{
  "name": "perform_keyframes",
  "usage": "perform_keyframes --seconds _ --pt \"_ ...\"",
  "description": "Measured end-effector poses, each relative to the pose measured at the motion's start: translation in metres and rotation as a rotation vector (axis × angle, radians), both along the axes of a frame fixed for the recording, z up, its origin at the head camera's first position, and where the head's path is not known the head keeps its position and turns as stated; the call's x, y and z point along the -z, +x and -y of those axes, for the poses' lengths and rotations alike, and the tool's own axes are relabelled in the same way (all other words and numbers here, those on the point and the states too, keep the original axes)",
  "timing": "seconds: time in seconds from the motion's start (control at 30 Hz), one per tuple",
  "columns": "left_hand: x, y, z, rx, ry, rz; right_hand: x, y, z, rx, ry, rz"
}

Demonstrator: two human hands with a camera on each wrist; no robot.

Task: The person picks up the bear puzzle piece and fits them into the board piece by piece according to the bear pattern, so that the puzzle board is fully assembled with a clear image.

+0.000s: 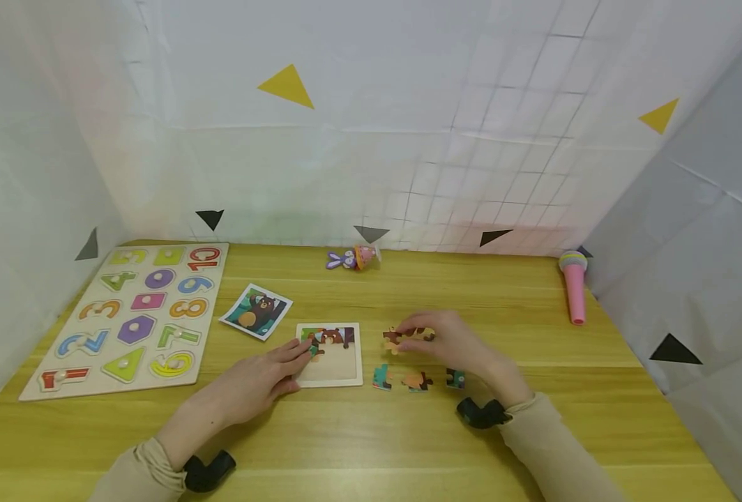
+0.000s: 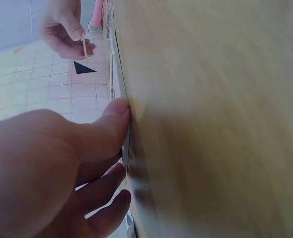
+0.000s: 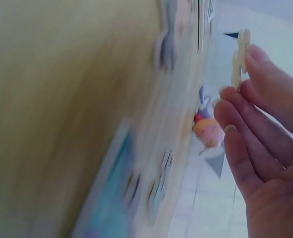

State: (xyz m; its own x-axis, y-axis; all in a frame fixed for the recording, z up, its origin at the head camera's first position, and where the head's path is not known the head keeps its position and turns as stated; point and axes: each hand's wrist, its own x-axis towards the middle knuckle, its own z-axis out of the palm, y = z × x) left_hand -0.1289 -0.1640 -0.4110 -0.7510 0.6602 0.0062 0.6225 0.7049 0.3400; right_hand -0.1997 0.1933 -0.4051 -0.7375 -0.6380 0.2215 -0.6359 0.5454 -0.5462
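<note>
A small square wooden puzzle tray point(image 1: 339, 383) lies on the table, with bear-picture pieces along its top and left side. My left hand point(image 1: 248, 387) holds the tray at its left side, fingers over the edge and thumb point(image 2: 117, 110) at the near corner. To the right of the tray, my right hand point(image 1: 449, 341) pinches a jigsaw piece point(image 3: 240, 57) between thumb and fingers, above the table. Loose pieces lie below it: a teal one point(image 1: 381, 377), an orange-brown one point(image 1: 415, 381) and a dark teal one point(image 1: 455, 378) partly beside the wrist.
A number-and-shape peg board point(image 1: 204, 362) lies at the left. Between it and the tray is a bear picture card point(image 1: 256, 312). A bunny toy point(image 1: 353, 259) lies at the back, and a pink toy microphone point(image 1: 574, 289) at the right. White cloth walls point(image 1: 371, 174) surround the table.
</note>
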Motion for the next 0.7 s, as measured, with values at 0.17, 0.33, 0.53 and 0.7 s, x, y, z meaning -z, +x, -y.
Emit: perform_keyframes --seconds 0.17,0.33,0.53,0.7 --pt "-0.001 0.0 0.0 -0.008 -0.004 -0.002 -0.003 0.002 0.022 -0.016 -0.007 -0.036" --pt "-0.002 0.0 -0.001 -0.007 -0.007 -0.016 -0.002 0.006 0.042 -0.019 -0.004 -0.038" --pt "-0.001 0.0 -0.002 -0.007 -0.019 -0.039 -0.001 0.006 0.063 -0.032 -0.011 -0.074" --pt "-0.001 0.0 -0.004 -0.019 -0.027 -0.027 -0.004 0.008 0.078 -0.04 0.018 -0.058"
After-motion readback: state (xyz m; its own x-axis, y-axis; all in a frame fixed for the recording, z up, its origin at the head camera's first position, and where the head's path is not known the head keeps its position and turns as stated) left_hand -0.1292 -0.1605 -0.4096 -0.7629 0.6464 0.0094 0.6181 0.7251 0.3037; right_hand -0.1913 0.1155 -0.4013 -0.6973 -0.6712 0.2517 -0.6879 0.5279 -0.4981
